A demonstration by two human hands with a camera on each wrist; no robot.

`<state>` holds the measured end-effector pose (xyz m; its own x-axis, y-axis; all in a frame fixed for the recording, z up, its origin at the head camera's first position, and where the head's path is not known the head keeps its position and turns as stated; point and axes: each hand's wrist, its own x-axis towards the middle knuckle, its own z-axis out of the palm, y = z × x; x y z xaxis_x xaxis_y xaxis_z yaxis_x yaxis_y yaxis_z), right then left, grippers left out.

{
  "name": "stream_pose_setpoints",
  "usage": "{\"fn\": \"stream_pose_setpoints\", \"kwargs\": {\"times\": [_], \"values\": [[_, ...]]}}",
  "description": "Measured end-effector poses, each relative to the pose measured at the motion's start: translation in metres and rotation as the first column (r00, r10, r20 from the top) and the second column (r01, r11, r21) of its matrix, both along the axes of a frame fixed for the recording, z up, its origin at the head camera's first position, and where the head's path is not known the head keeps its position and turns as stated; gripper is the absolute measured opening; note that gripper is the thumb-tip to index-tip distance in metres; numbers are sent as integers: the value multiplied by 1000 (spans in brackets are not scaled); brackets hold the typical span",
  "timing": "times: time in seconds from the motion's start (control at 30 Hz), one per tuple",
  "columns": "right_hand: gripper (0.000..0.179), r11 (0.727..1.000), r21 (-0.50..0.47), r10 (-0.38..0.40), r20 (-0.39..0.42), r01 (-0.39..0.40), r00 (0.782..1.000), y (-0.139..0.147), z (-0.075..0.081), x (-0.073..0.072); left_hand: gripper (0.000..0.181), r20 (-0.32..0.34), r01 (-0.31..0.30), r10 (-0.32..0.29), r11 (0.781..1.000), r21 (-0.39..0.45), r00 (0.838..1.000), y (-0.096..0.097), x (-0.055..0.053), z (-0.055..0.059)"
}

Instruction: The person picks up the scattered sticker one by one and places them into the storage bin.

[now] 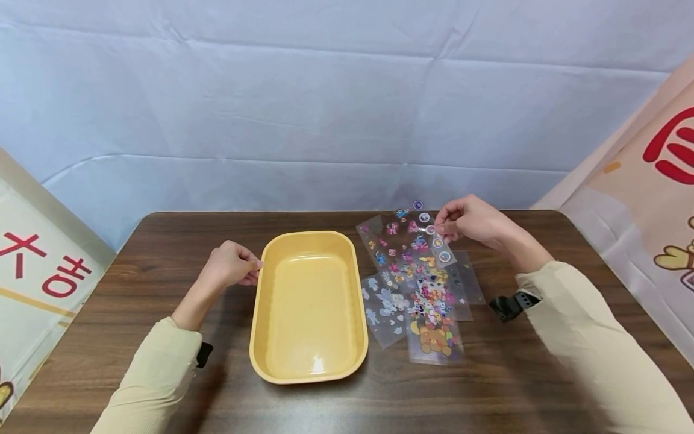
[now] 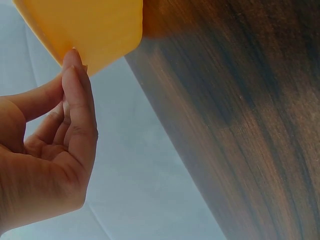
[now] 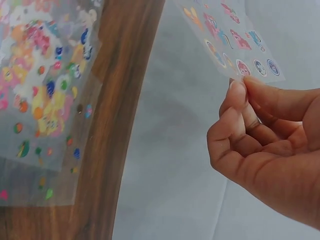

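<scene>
My left hand (image 1: 234, 264) pinches the left rim of a yellow rectangular tray (image 1: 309, 313), thumb and fingers meeting at its edge. In the left wrist view the same pinch shows at the tray's corner (image 2: 110, 35). To the tray's right, my right hand (image 1: 470, 222) pinches the edge of a clear sticker sheet (image 1: 390, 232) printed with small colourful ponies and round badges. That sheet is raised above the table in the right wrist view. Several more transparent sticker sheets (image 1: 389, 310) lie overlapping beneath it, one with a brown bear (image 1: 434, 340).
Everything stands on a dark wood-grain table (image 1: 190, 241). A pale cloth (image 1: 325, 120) hangs behind its back edge. Printed banners (image 1: 38, 259) with red characters stand at both sides. Black straps with devices (image 1: 512, 306) sit at the wrists.
</scene>
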<state>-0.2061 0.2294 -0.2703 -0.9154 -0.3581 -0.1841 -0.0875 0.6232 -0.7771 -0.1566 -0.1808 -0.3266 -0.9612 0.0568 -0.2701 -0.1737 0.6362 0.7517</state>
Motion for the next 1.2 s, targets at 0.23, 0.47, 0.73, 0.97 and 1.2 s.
{"fn": "stream_pose_setpoints", "kwargs": {"times": [0.23, 0.47, 0.73, 0.97, 1.2], "values": [[10, 1000, -6, 9, -23, -9, 1000, -13, 8, 0, 19, 3, 3, -3, 1000, -9, 1000, 0, -1, -1], [10, 999, -31, 15, -18, -15, 1000, -25, 13, -1, 18, 5, 5, -5, 1000, -4, 1000, -1, -1, -1], [9, 996, -82, 25, -37, -28, 999, -43, 13, -2, 19, 9, 3, -3, 1000, -6, 1000, -1, -2, -1], [8, 994, -100, 41, -29, -44, 999, -60, 10, -3, 18, 5, 1, -1, 1000, -11, 1000, 0, -2, -1], [7, 992, -100, 70, -12, -71, 997, -76, 3, -3, 18, 5, 1, -1, 1000, -20, 1000, 1, -2, -1]]}}
